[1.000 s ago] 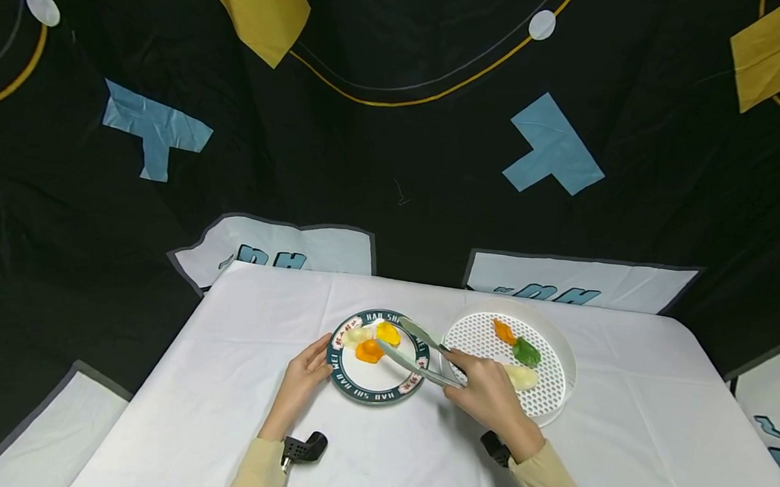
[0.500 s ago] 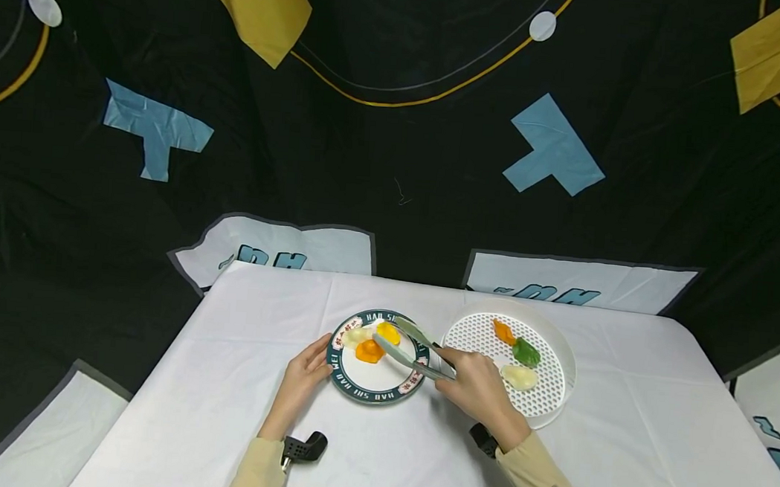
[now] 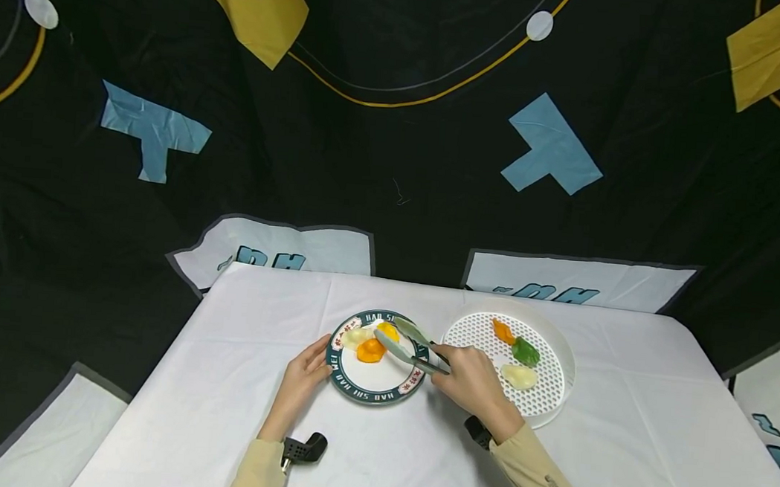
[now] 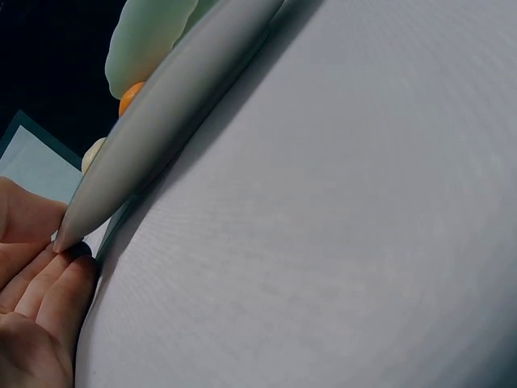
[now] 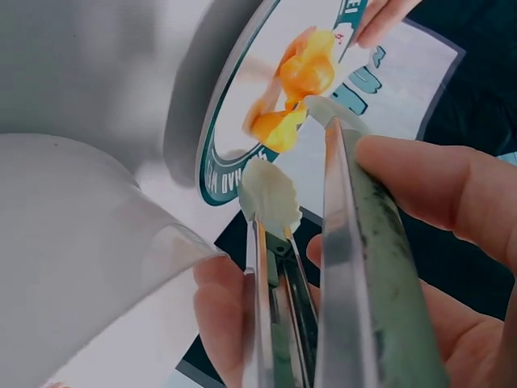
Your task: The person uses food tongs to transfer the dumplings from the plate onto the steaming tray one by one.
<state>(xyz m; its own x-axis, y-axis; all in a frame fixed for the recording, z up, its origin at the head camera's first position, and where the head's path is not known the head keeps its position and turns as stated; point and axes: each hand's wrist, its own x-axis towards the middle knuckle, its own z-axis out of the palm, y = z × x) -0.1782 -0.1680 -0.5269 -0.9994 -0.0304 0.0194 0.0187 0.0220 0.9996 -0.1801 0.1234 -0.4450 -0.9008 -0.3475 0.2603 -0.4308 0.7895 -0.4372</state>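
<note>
My left hand (image 3: 303, 378) pinches the left rim of a round plate (image 3: 375, 379) with a green lettered border; the left wrist view shows thumb above and fingers below the edge. On the plate lie a yellow piece (image 3: 390, 330), an orange piece (image 3: 371, 350) and a pale piece (image 3: 356, 337), resembling cut peppers. My right hand (image 3: 478, 383) grips green-tipped tongs (image 3: 402, 351), thumb along one arm in the right wrist view. The tong tips stand apart over the plate's right side, near the yellow piece (image 5: 279, 129); whether they touch it I cannot tell.
Right of the plate, partly behind my right hand, sits a white round perforated tray (image 3: 565, 358). It holds an orange piece (image 3: 503, 331), a green piece (image 3: 526, 352) and a pale piece (image 3: 519, 377). A white cloth (image 3: 646, 438) covers the table; a dark curtain (image 3: 394, 169) hangs behind.
My right hand has shifted left toward the plate with the tongs, and the gap between their tips has narrowed slightly. The left hand and plate have stayed put.
</note>
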